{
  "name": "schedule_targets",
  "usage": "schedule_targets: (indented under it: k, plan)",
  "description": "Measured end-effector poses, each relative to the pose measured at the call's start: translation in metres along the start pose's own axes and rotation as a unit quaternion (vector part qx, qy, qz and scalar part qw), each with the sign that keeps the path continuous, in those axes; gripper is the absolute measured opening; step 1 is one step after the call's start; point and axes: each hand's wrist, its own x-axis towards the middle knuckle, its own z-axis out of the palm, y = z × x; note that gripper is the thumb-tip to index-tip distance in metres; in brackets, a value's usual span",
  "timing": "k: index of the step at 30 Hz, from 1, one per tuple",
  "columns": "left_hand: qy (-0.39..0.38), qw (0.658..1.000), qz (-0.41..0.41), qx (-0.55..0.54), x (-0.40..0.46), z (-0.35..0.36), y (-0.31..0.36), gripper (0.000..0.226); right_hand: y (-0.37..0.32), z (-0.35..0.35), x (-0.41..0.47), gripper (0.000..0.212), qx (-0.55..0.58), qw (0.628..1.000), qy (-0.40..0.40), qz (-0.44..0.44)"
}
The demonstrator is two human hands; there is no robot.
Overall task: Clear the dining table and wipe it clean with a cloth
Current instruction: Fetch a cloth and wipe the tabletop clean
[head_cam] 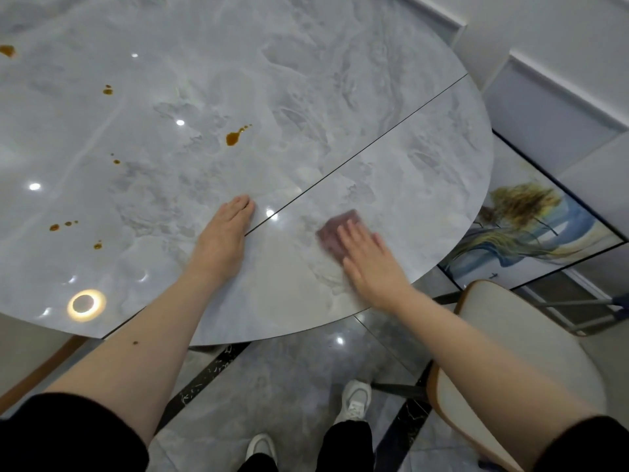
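Note:
The round grey marble dining table (306, 80) fills the upper view, with a thin seam running across its right part. My right hand (367, 260) presses flat on a purplish-brown cloth (337, 229) near the table's right front edge; hand and cloth are motion-blurred. My left hand (224, 236) rests flat on the tabletop beside the seam, fingers straight. Brown sauce stains lie on the table: one larger blot (234, 137) near the middle and several small drops (54, 227) to the left.
A chair with a pale seat and brown rim (531, 362) stands at the right, close to my right forearm. A framed painting (531, 229) leans against the wall behind the table's right edge. My white shoes (354, 400) stand on the glossy tiled floor.

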Motion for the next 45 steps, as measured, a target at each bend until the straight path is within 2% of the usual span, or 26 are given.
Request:
schedule_targets:
  k: [2, 4, 5, 9, 12, 14, 16, 18, 21, 22, 23, 25, 26, 28, 30, 33, 38, 41, 43, 45]
  plan:
    - [0.000, 1.000, 0.002, 0.000, 0.000, 0.000, 0.002, 0.047, -0.001, -0.004, 0.020, 0.058, 0.020, 0.993, 0.013, 0.112]
    - [-0.001, 1.000, 0.001, -0.002, -0.001, 0.001, 0.001, 0.046, -0.028, -0.002, 0.027, 0.058, 0.024, 0.989, 0.034, 0.143]
    - [-0.004, 1.000, 0.001, -0.004, -0.001, 0.002, 0.000, 0.045, -0.046, 0.003, 0.028, 0.058, 0.029, 0.991, 0.042, 0.122]
    - [-0.010, 1.000, 0.004, -0.012, 0.001, 0.000, -0.002, 0.043, -0.111, 0.024, -0.011, 0.059, 0.026, 0.992, 0.107, -0.057]
    - [-0.005, 1.000, 0.010, -0.004, -0.001, -0.001, 0.000, 0.042, -0.113, 0.035, -0.043, 0.051, 0.157, 0.970, 0.072, -0.172]
    - [-0.003, 1.000, 0.007, -0.007, -0.001, -0.001, 0.001, 0.041, -0.102, 0.026, -0.048, 0.044, 0.233, 0.949, 0.073, -0.197]
    - [-0.003, 1.000, -0.002, -0.009, 0.000, -0.002, 0.002, 0.041, -0.095, 0.008, -0.043, 0.037, 0.313, 0.930, 0.109, -0.160]
    - [-0.004, 1.000, -0.004, -0.012, 0.000, -0.002, 0.004, 0.042, -0.091, -0.016, -0.030, 0.033, 0.427, 0.893, 0.133, -0.049]
    - [0.002, 1.000, -0.010, -0.021, 0.000, -0.004, 0.006, 0.041, -0.070, -0.040, -0.005, 0.034, 0.564, 0.813, 0.078, 0.117]
    - [0.002, 1.000, -0.010, -0.021, 0.000, -0.004, 0.006, 0.041, -0.062, -0.041, 0.003, 0.035, 0.566, 0.808, 0.065, 0.151]
    - [0.001, 1.000, -0.010, -0.021, 0.000, -0.004, 0.006, 0.040, -0.056, -0.040, 0.009, 0.037, 0.524, 0.832, 0.071, 0.171]
    - [0.000, 1.000, -0.011, -0.021, 0.000, -0.004, 0.005, 0.040, -0.047, -0.037, 0.016, 0.041, 0.345, 0.914, 0.130, 0.167]
    - [0.000, 1.000, -0.012, -0.021, 0.000, -0.003, 0.005, 0.040, -0.048, -0.036, 0.017, 0.043, 0.244, 0.947, 0.159, 0.133]
    - [0.003, 1.000, -0.010, -0.024, -0.001, -0.003, 0.005, 0.041, -0.052, -0.030, 0.016, 0.052, 0.101, 0.986, 0.131, 0.028]
    - [0.004, 1.000, -0.007, -0.026, -0.001, -0.003, 0.004, 0.041, -0.054, -0.019, 0.015, 0.064, 0.032, 0.998, 0.054, -0.029]
    - [0.005, 1.000, -0.007, -0.028, 0.000, -0.001, 0.003, 0.040, -0.048, -0.001, 0.023, 0.056, 0.035, 0.999, 0.021, 0.017]
    - [0.004, 1.000, -0.005, -0.030, -0.001, 0.001, 0.000, 0.042, -0.093, 0.003, 0.079, 0.052, 0.061, 0.990, 0.079, 0.103]
    - [0.003, 0.999, -0.008, -0.042, -0.001, -0.003, 0.001, 0.043, -0.116, 0.008, 0.062, 0.055, 0.062, 0.996, 0.062, 0.014]
    - [0.003, 0.999, -0.008, -0.038, -0.001, -0.005, 0.004, 0.044, -0.094, 0.005, 0.049, 0.060, 0.041, 0.997, 0.052, -0.024]
    - [0.009, 0.999, -0.011, -0.032, -0.002, -0.005, 0.005, 0.045, -0.050, -0.003, 0.054, 0.056, 0.011, 0.998, 0.063, 0.024]
